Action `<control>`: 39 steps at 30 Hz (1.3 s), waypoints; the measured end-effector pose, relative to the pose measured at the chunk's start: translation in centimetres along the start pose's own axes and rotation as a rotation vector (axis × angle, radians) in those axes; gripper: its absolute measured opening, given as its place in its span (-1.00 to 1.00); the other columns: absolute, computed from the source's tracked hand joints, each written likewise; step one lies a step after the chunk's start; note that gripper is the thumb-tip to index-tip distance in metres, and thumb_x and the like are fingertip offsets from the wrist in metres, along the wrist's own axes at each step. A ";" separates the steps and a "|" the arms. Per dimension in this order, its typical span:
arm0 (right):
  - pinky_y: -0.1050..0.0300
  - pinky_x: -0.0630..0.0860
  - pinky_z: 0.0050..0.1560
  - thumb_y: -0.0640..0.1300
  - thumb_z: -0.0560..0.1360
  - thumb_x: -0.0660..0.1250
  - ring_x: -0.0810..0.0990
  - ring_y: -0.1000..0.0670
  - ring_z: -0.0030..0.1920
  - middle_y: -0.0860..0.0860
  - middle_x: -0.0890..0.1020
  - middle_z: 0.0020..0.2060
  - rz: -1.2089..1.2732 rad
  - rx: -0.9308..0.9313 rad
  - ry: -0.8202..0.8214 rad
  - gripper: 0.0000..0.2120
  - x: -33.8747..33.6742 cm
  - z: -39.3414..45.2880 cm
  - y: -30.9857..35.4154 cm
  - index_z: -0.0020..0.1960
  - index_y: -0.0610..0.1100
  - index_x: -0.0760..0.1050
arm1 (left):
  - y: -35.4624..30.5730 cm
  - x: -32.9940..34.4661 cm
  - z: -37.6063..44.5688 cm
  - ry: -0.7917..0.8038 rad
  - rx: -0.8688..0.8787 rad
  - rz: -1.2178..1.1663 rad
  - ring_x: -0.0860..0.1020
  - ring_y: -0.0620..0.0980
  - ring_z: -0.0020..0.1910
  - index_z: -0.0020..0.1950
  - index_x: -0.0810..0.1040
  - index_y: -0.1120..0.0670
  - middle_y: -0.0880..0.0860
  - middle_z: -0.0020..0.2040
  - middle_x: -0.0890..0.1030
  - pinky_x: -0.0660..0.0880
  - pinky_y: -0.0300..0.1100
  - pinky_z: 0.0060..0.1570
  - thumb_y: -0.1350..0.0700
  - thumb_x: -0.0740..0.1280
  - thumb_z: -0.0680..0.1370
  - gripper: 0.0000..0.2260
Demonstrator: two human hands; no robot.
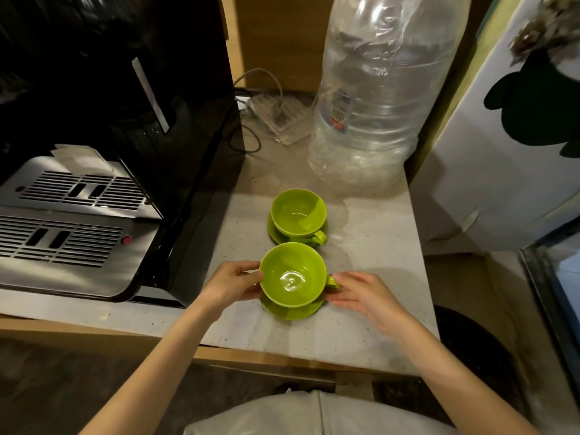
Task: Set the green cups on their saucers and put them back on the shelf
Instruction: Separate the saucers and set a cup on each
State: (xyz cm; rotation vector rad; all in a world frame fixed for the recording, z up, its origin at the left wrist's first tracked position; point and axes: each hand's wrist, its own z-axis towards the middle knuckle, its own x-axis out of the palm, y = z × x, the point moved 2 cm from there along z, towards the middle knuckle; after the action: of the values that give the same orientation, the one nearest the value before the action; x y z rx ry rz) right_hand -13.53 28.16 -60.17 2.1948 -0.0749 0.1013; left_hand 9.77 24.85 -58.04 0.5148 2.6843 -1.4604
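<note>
Two green cups stand on green saucers on the pale counter [361, 324]. The far cup [298, 211] rests on its saucer [276, 234], handle pointing toward me and to the right. The near cup [292, 274] sits on its saucer [292, 310]. My left hand [232, 282] grips the near cup's left rim and side. My right hand [361, 293] is at the cup's handle and the saucer's right edge, fingers touching them.
A black coffee machine [110, 152] with a metal drip grille fills the left. A large clear water bottle [376, 98] stands behind the cups. Cables and a power strip [276, 114] lie at the back. A white fridge [502, 167] stands to the right.
</note>
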 end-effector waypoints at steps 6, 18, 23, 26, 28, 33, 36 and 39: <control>0.10 0.63 -0.30 -0.10 0.58 0.10 0.66 -0.13 -0.24 -0.23 0.64 -0.21 -0.007 0.147 -0.074 -0.73 -0.8 0.4 -0.6 -0.03 -0.25 0.48 | 1.8 -1.3 0.1 -0.085 -0.113 0.057 0.66 0.02 -0.27 0.14 0.52 0.15 0.14 -0.18 0.65 0.59 -0.27 -0.33 0.06 0.20 0.56 -0.76; 0.22 0.64 -0.30 -0.38 0.46 0.29 0.70 0.03 -0.35 -0.20 0.66 -0.15 -0.123 0.080 0.077 -0.84 0.6 1.6 -1.3 0.02 -0.23 0.49 | 3.5 0.7 0.2 0.048 -0.143 -0.065 0.64 -0.03 -0.46 0.09 0.48 0.23 0.20 -0.33 0.67 0.60 -0.24 -0.41 0.24 0.39 0.43 -0.75; 0.22 0.61 -0.40 -0.37 0.42 0.35 0.68 0.01 -0.46 -0.10 0.67 -0.39 -0.103 0.053 -0.010 -0.89 1.0 1.8 -1.6 -0.13 -0.22 0.48 | 4.1 1.0 0.3 -0.007 -0.109 -0.074 0.65 -0.02 -0.46 0.08 0.49 0.22 0.14 -0.40 0.68 0.61 -0.22 -0.41 0.23 0.41 0.41 -0.74; 0.23 0.60 -0.45 -0.42 0.41 0.34 0.65 0.03 -0.51 -0.14 0.64 -0.39 -0.117 0.045 -0.030 -0.87 1.1 1.5 -1.7 -0.13 -0.25 0.44 | 4.1 1.1 0.1 0.003 -0.112 -0.094 0.65 -0.02 -0.48 0.08 0.49 0.25 0.14 -0.41 0.67 0.60 -0.23 -0.43 0.26 0.40 0.42 -0.73; 0.24 0.58 -0.47 -0.44 0.40 0.33 0.65 0.03 -0.52 -0.14 0.63 -0.40 -0.116 0.045 -0.034 -0.85 0.9 1.1 -1.7 -0.09 -0.28 0.44 | 4.0 1.3 -0.3 0.038 -0.118 -0.104 0.64 -0.02 -0.49 0.10 0.47 0.27 0.13 -0.42 0.67 0.60 -0.24 -0.43 0.28 0.39 0.42 -0.73; 0.26 0.61 -0.39 -0.40 0.39 0.36 0.69 0.03 -0.42 -0.03 0.69 -0.46 -0.114 -0.003 -0.013 -0.88 -0.4 -0.9 -0.8 -0.10 -0.26 0.53 | 2.5 2.0 -1.5 0.121 -0.083 -0.095 0.64 -0.05 -0.46 0.11 0.46 0.29 0.12 -0.40 0.68 0.60 -0.25 -0.39 0.29 0.38 0.42 -0.71; 0.26 0.60 -0.38 -0.40 0.39 0.36 0.69 0.04 -0.41 -0.05 0.69 -0.46 -0.100 -0.055 -0.029 -0.87 -1.3 -2.5 0.7 -0.06 -0.29 0.55 | 0.5 2.5 -2.3 0.151 -0.030 -0.097 0.66 -0.02 -0.41 0.09 0.46 0.26 0.15 -0.35 0.70 0.61 -0.23 -0.35 0.28 0.39 0.42 -0.73; 0.26 0.60 -0.37 -0.41 0.40 0.34 0.69 0.02 -0.40 -0.06 0.70 -0.44 -0.072 -0.123 -0.049 -0.85 -2.3 -4.1 3.0 -0.05 -0.29 0.56 | -2.3 2.9 -3.2 0.198 0.036 -0.111 0.67 0.01 -0.37 0.07 0.46 0.22 0.17 -0.32 0.71 0.62 -0.22 -0.32 0.28 0.37 0.43 -0.76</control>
State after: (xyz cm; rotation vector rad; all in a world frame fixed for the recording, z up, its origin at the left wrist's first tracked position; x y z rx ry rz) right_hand -16.26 29.80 -55.57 2.0745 -0.0290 0.0024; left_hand 6.70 27.09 -54.93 0.5487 2.8859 -1.5655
